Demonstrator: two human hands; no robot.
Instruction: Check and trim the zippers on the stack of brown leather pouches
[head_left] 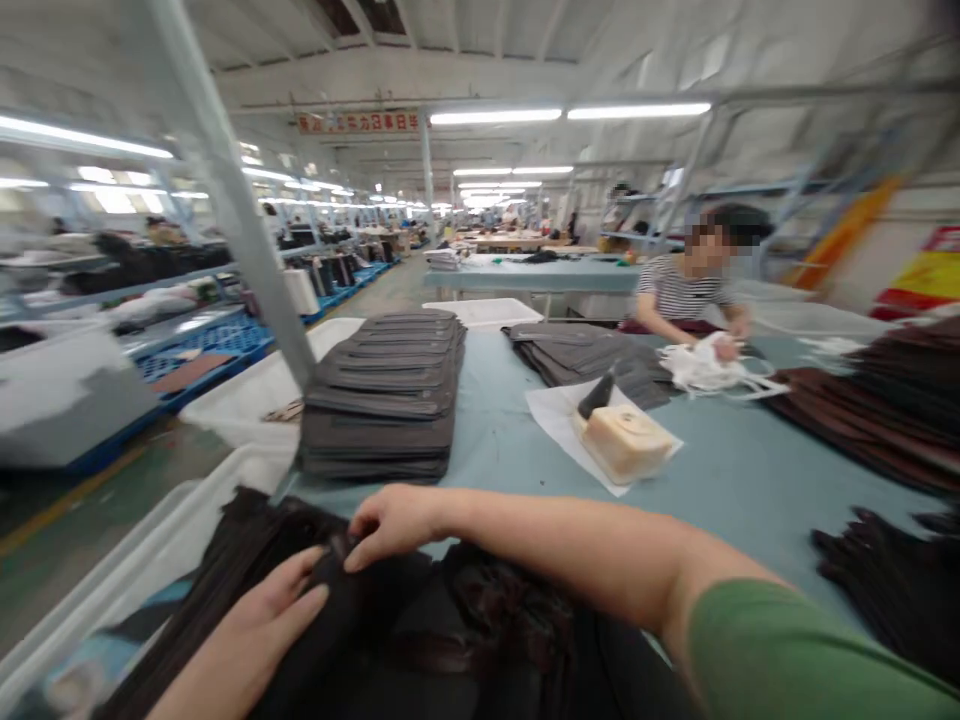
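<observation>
My left hand [274, 610] pinches a dark fabric piece [337, 610] at the table's near edge, thumb on top. Reaching across from the right, my right hand [394, 525] grips the same piece close to the left fingertips. More dark, crumpled material [487, 610] lies beneath and to the right, partly shiny. A pile of dark strips or panels [247, 540] sits by my left hand. Just beyond my hands is a neat, fanned stack of dark grey panels [382, 400].
On the blue table [495, 440] are a cream block-shaped container [628, 445] and a dark cone [598, 396] on white paper [555, 410]. A co-worker [690, 280] handles white straps [712, 365]. Brown panels [870, 410] lie right; white bins [247, 400] stand left, near a post [232, 180].
</observation>
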